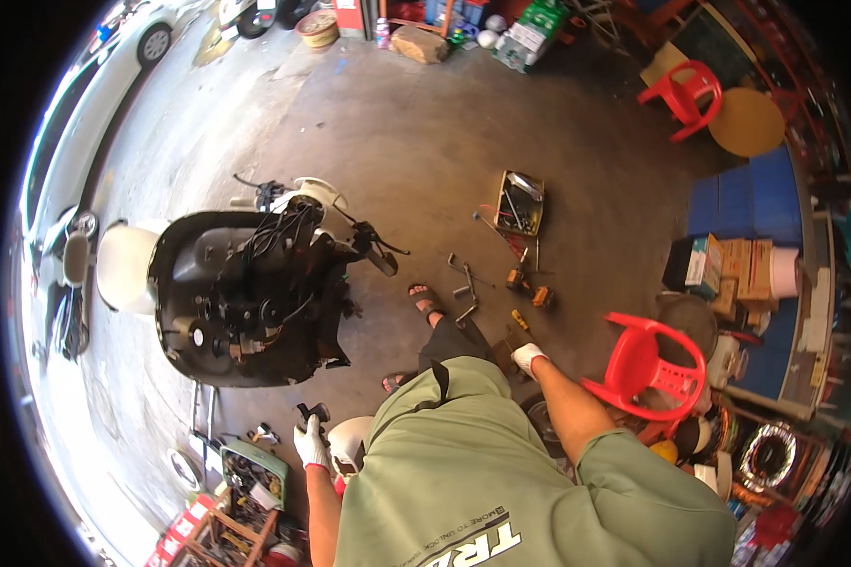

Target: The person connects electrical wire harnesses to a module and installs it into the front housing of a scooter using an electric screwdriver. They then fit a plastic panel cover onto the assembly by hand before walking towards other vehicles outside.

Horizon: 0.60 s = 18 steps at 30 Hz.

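Observation:
My left hand (310, 444), in a white glove, is closed around a small black part (314, 412) beside a white rounded panel (350, 442). In another white glove, my right hand (528, 357) is low at my right side, its fingers drawn together. Whatever it may hold is too small to make out. A yellow-handled tool (519, 319) shows just beyond its fingers. Ahead to the left stands a partly stripped scooter (255, 293), with its black underside, cables and handlebar exposed. Neither hand touches it.
Near my feet lie a wrench (468, 314) and orange-black power drills (541, 296). Farther off sits a tool box (535, 219). Red plastic chairs (695, 370) and stacked cardboard boxes (747, 267) stand right. A green bin of parts (272, 465) stands lower left; a car (104, 94) is at far left.

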Tool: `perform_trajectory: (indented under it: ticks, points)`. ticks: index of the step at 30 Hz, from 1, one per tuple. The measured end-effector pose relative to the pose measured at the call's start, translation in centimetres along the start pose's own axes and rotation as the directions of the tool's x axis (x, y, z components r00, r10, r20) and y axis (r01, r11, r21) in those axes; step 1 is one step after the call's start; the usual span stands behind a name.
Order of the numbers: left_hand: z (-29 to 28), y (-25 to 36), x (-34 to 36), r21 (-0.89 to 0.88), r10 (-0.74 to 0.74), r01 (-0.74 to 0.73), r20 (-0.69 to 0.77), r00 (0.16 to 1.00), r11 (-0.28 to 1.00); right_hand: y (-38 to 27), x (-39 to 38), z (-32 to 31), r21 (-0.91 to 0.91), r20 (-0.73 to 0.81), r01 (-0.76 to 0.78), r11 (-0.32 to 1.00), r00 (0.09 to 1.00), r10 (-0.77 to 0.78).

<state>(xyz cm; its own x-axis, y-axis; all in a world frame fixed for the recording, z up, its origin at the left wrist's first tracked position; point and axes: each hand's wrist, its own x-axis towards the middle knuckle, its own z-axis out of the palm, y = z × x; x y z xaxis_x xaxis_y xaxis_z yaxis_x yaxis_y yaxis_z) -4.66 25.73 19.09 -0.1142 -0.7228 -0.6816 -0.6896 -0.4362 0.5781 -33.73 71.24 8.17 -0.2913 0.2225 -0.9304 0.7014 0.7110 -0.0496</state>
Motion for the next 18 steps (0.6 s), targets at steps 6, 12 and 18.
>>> perform_trajectory:
  ticks: [6,12,18]
  points:
    - [4.3,2.6,0.8,0.131,0.094,-0.125,0.224,0.97,0.983,2.9,5.7,-2.0,-0.348,-0.027,0.018,0.937,0.999,-0.029]
    - [1.0,1.6,1.4,0.154,0.074,-0.105,0.196,0.978,0.983,-1.1,0.6,-0.8,-0.244,0.045,0.013,0.97,0.999,-0.002]
    - [2.0,-0.8,-0.4,0.124,0.012,-0.034,0.178,0.984,0.992,-2.8,3.0,-2.7,-0.004,-0.024,0.028,1.0,0.999,-0.028]
